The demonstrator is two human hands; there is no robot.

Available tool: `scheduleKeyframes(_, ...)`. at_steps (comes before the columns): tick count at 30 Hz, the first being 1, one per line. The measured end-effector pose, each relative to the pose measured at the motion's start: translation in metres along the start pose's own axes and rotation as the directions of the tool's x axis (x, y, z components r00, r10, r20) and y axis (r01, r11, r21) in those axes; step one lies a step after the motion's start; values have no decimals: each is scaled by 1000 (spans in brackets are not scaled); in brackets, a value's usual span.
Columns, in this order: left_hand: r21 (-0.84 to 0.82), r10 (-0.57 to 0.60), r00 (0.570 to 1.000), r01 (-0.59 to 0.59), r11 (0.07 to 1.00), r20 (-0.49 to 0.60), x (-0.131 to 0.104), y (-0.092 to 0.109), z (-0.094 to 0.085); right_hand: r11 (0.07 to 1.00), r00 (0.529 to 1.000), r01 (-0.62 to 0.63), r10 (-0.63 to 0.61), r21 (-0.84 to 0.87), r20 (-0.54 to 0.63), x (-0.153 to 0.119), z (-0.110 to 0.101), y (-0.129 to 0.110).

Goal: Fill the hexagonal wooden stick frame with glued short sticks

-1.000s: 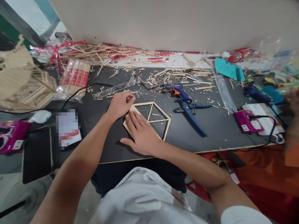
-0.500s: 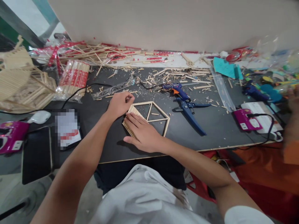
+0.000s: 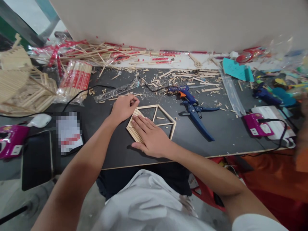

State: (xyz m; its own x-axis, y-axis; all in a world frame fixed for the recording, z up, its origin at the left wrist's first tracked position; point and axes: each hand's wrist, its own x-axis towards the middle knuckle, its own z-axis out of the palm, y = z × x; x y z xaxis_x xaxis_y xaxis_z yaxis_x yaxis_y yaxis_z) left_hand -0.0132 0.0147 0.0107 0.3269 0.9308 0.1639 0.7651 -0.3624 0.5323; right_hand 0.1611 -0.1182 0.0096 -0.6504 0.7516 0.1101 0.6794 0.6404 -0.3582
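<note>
A hexagonal frame of wooden sticks (image 3: 166, 113) lies flat on the dark table, with spokes meeting near its middle. Its left part is filled with sticks laid side by side (image 3: 135, 132). My right hand (image 3: 151, 134) rests palm down on this filled part, fingers stretched out, and hides some of it. At the frame's upper left corner is my left hand (image 3: 124, 108), its fingers curled closed; whatever they hold, if anything, is hidden. Right of the frame lie a blue cutter (image 3: 198, 118) and a blue glue gun (image 3: 184, 93).
Cut stick pieces (image 3: 192, 75) litter the back of the table. A clear ruler (image 3: 116, 91) and wrapped chopsticks (image 3: 74, 80) lie to the left, beyond a phone (image 3: 37, 160). Purple power sockets (image 3: 257, 125) sit at the right, where another person's blurred arm (image 3: 302, 128) shows.
My right hand has slid slightly to the right across the sticks, uncovering more of the filled part. My left hand has barely moved.
</note>
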Motion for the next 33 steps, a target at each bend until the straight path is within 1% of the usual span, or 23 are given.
scheduleKeyframes(2, 1, -1, 1000, 1, 1000, 4, 0, 1, -1, 1000, 1000, -1, 1, 11, 2, 1, -1, 0)
scheduleKeyframes(4, 3, -3, 1000, 3, 1000, 5, 0, 2, -2, 999, 1000, 12, -12, 45, 14, 2, -6, 1)
scheduleKeyframes(6, -10, -1, 1000, 1, 1000, 10, 0, 2, -4, 995, 1000, 16, -17, 97, 10, 1, -18, 8)
scheduleKeyframes(7, -21, 1, 1000, 0, 1000, 12, 0, 3, -4, 992, 1000, 3, -2, 123, -10, 0, -27, 14)
scheduleKeyframes(8, -32, 1, 1000, -1, 999, 16, 0, 3, -5, 989, 998, -34, 42, 142, -51, -1, -37, 22)
scheduleKeyframes(9, -41, 1, 1000, 0, 999, 18, 0, 2, -5, 984, 988, -94, 111, 154, -107, -3, -48, 31)
scheduleKeyframes(11, -49, -4, 1000, 5, 999, 21, 0, 2, -5, 959, 950, -230, 258, 167, -174, -7, -70, 50)
scheduleKeyframes(12, -50, -6, 1000, 7, 999, 23, 1, 2, -5, 939, 928, -298, 327, 170, -178, -9, -80, 60)
scheduleKeyframes(14, -57, -3, 1000, 4, 998, 23, 0, 2, -5, 901, 897, -413, 428, 135, -114, -10, -94, 77)
scheduleKeyframes(15, -61, 2, 1000, 0, 998, 20, 0, 2, -5, 888, 888, -446, 455, 110, -70, -9, -98, 83)
scheduleKeyframes(17, -69, 12, 1000, -11, 998, 12, 0, 2, -5, 879, 882, -470, 471, 76, 6, -5, -101, 91)
scheduleKeyframes(18, -70, 15, 1000, -14, 997, 8, -1, 2, -5, 882, 885, -466, 465, 71, 29, -2, -100, 93)
scheduleKeyframes(20, -69, 16, 1000, -16, 997, 2, -1, 3, -5, 892, 894, -447, 446, 70, 29, 5, -95, 94)
scheduleKeyframes(22, -68, 21, 1000, -21, 997, -1, -1, 4, -5, 900, 901, -431, 433, 69, -19, 10, -89, 94)
scheduleKeyframes(26, -62, 34, 999, -33, 997, -1, -2, 6, -4, 918, 904, -381, 395, 110, -162, 12, -77, 92)
scheduleKeyframes(30, -45, 23, 1000, -22, 999, 2, -4, 7, -2, 962, 932, -215, 253, 166, -258, 8, -71, 85)
scheduleKeyframes(33, -39, 16, 1000, -16, 999, 7, -4, 6, -2, 972, 944, -85, 149, 219, -295, 4, -74, 63)
